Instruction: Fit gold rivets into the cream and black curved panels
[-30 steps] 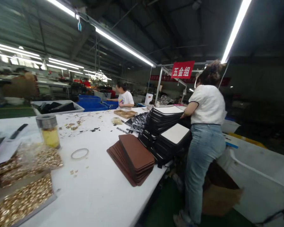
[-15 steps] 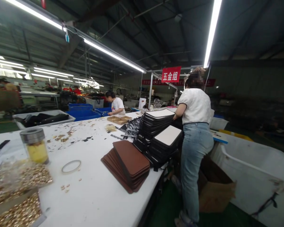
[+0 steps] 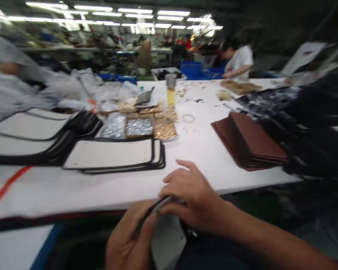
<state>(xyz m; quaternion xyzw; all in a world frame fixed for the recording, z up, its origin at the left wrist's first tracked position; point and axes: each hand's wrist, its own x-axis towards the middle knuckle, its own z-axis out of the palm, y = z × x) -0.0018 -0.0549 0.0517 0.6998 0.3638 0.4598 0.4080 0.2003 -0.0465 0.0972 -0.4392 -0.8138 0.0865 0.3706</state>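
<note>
Low at the near table edge, my left hand (image 3: 131,236) is closed on the rim of a black-edged panel with a whitish face (image 3: 167,240). The panel is tilted and bent at its top edge. My right hand (image 3: 193,193) pinches that same edge between thumb and fingers, with one finger raised off it. Part of the panel is hidden behind my hands. Beyond my hands, a small stack of similar black-edged panels (image 3: 109,153) lies on the white table (image 3: 197,157).
Brown panels (image 3: 259,138) lie fanned at right beside dark stacked pieces (image 3: 321,150). Trays of silver pieces (image 3: 139,126) and gold pieces (image 3: 165,131) sit behind the panels. A jar with yellow contents (image 3: 171,92) stands farther back. A co-worker (image 3: 240,62) is across the table.
My view has swung left and down from the co-worker standing at right. Both my hands and the panel they hold have come into view.
</note>
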